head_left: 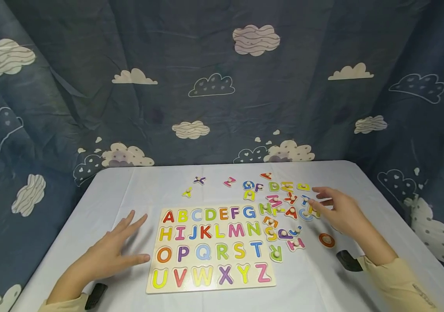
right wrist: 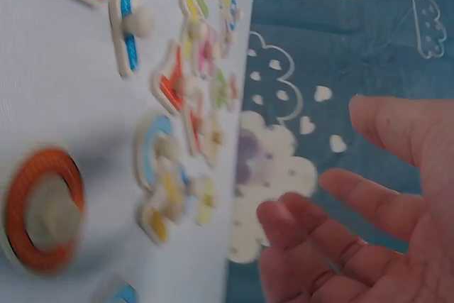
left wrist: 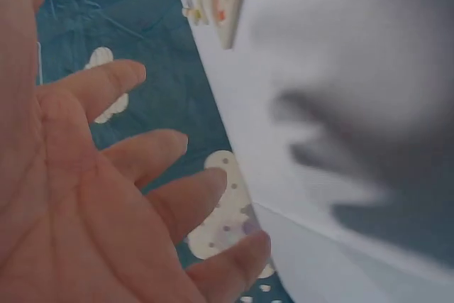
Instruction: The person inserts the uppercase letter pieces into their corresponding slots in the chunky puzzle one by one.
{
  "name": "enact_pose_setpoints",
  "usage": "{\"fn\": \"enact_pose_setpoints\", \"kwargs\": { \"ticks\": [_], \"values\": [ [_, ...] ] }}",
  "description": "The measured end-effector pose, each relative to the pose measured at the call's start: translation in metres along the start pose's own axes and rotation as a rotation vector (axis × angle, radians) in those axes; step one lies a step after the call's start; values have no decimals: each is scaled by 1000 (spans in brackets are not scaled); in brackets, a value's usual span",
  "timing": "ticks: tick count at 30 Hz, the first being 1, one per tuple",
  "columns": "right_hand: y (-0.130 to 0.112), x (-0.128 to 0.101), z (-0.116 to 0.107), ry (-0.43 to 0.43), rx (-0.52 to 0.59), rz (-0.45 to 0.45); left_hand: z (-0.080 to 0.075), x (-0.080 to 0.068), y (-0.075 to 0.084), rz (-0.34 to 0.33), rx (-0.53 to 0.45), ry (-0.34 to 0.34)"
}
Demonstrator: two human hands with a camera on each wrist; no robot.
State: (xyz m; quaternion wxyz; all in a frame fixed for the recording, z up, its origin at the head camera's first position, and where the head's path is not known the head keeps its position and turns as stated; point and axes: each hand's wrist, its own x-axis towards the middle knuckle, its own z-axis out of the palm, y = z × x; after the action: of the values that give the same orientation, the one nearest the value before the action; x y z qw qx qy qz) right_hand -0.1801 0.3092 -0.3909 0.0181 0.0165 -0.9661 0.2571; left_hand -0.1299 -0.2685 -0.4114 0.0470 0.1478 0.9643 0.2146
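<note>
A wooden alphabet puzzle board with coloured letters A to Z lies flat on the white table. Left of it, my left hand hovers with fingers spread, holding nothing; the left wrist view shows its bare palm. My right hand is above the loose letter pieces on the right, fingers relaxed and apart from one another. Nearest its fingertips are a yellow piece and a light-blue C. In the right wrist view nothing sits between the fingers. An orange O piece with a knob lies below that hand.
Several knobbed letter pieces crowd the board's right side, among them a red A, a pink H and a green R. A purple X, a yellow Y and a pink Z lie behind the board. A dark cloud-patterned curtain surrounds the table.
</note>
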Motion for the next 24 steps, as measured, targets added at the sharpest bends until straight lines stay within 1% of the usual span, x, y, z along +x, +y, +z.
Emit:
{"fn": "enact_pose_setpoints", "kwargs": {
  "ticks": [3, 5, 9, 12, 18, 24],
  "values": [
    [6, 7, 8, -16, 99, 30, 6, -3, -6, 11, -47, -20],
    [10, 11, 14, -32, 153, 49, 10, -5, -9, 8, -66, -48],
    [14, 18, 24, -76, 247, 104, 17, -10, -15, 6, -98, -96],
    [14, 21, 29, -98, 292, 140, 20, -12, -18, 12, -126, -107],
    [10, 24, 37, -132, 326, 206, 25, -13, -19, -2, -140, -137],
    [9, 28, 44, -150, 337, 245, 29, -14, -21, -3, -138, -134]
  ]
}}
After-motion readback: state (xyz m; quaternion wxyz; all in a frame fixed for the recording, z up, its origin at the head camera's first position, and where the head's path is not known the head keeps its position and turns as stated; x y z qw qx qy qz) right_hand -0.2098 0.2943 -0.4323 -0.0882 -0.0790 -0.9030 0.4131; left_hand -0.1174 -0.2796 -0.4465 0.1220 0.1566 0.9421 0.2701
